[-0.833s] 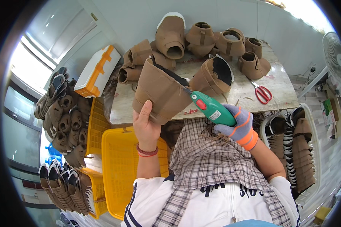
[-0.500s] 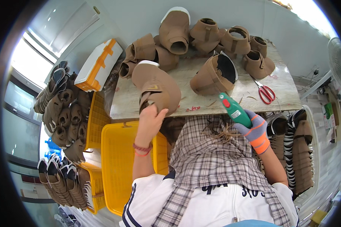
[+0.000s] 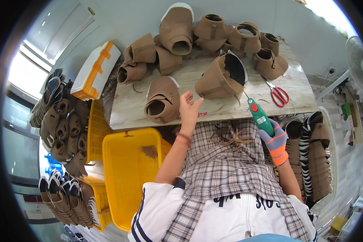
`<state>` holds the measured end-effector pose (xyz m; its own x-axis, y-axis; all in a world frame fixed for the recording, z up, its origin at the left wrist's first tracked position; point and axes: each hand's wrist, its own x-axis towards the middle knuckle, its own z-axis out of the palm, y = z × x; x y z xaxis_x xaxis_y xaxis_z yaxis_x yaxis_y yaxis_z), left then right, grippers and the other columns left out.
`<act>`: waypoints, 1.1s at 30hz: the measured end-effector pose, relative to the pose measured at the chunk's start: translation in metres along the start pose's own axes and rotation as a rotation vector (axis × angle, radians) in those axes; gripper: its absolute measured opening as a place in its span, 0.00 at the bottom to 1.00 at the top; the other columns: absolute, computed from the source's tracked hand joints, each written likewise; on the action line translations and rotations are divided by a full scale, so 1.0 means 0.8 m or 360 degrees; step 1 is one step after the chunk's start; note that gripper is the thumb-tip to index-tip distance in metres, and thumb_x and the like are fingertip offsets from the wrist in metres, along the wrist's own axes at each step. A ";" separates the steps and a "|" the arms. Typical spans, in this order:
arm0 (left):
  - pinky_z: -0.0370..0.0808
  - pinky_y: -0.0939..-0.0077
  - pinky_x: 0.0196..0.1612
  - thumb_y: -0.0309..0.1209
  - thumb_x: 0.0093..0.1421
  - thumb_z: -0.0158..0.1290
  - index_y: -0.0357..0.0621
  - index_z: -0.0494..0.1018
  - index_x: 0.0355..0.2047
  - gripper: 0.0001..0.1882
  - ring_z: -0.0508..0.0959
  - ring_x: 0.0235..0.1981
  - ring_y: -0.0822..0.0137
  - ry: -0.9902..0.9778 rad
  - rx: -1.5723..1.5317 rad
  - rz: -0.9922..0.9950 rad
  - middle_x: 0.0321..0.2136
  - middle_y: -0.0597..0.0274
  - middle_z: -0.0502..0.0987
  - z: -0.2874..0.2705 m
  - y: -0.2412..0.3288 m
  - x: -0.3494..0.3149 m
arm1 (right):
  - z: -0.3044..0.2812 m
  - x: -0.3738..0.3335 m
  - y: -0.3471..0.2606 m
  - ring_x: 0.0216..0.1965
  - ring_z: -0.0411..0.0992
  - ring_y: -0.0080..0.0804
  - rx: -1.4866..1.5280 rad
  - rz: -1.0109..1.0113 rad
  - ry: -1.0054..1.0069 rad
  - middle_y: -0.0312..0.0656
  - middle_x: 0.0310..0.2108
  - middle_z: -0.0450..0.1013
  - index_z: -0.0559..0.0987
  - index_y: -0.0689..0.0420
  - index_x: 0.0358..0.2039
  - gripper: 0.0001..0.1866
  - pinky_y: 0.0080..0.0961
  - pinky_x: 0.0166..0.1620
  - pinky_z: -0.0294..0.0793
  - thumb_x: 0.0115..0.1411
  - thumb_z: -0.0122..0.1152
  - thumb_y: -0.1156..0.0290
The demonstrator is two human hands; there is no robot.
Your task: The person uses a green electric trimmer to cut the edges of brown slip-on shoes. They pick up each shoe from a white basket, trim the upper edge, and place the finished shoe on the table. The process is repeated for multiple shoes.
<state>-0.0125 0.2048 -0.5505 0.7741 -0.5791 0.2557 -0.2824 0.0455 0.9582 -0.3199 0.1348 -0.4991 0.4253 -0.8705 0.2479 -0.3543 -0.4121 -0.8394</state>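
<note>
A brown shoe upper (image 3: 163, 101) with a white edge lies on the tabletop, its ankle opening facing me. Just right of it, my bare left hand (image 3: 190, 109) is empty, fingers apart, reaching toward a second, larger brown upper (image 3: 220, 80) with a black lining. In my right hand (image 3: 275, 139), covered by a grey and orange glove, is a green handheld power tool (image 3: 260, 115) with a red button. Its thin metal tip points up and left, close to the lined upper's right side. Brown trimmed strips (image 3: 232, 139) rest on my plaid apron.
Several brown uppers (image 3: 177, 30) line the table's (image 3: 129, 107) back. Red-handled scissors (image 3: 278, 96) lie at right. A yellow crate (image 3: 127, 177) stands below left, near stacked uppers (image 3: 66, 121) and a white foam box (image 3: 94, 72). More uppers (image 3: 318, 161) fill a bin at right.
My left hand has let go of the shoe upper, now on the table, and moved right toward the lined one. The power tool has tilted more upright. The whole view has shifted slightly.
</note>
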 end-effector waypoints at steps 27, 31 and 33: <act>0.68 0.72 0.53 0.17 0.56 0.52 0.38 0.71 0.47 0.17 0.74 0.47 0.67 -0.0153 -0.1457 0.0151 0.46 0.58 0.75 -0.027 0.130 -0.052 | 0.026 0.020 -0.056 0.27 0.76 0.29 0.0233 -0.0272 -0.0126 0.46 0.28 0.77 0.77 0.63 0.41 0.29 0.23 0.33 0.74 0.40 0.75 0.60; 0.69 0.73 0.53 0.17 0.56 0.52 0.37 0.71 0.47 0.17 0.74 0.47 0.67 -0.0125 -0.1449 0.0179 0.46 0.57 0.75 -0.025 0.130 -0.054 | 0.028 0.022 -0.078 0.27 0.76 0.30 0.0198 -0.0372 -0.0149 0.46 0.28 0.77 0.78 0.62 0.40 0.28 0.22 0.32 0.74 0.39 0.75 0.61; 0.69 0.73 0.52 0.16 0.56 0.52 0.36 0.70 0.48 0.18 0.74 0.46 0.67 -0.0110 -0.1373 0.0227 0.45 0.57 0.75 -0.021 0.127 -0.056 | 0.028 0.020 -0.081 0.27 0.76 0.30 0.0223 -0.0359 -0.0142 0.46 0.28 0.77 0.78 0.62 0.41 0.28 0.22 0.32 0.75 0.40 0.75 0.61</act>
<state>-0.0662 0.2491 -0.4626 0.7203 -0.5676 0.3988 0.1745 0.7047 0.6877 -0.2714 0.1532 -0.4519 0.5542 -0.7312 0.3978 -0.1265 -0.5463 -0.8280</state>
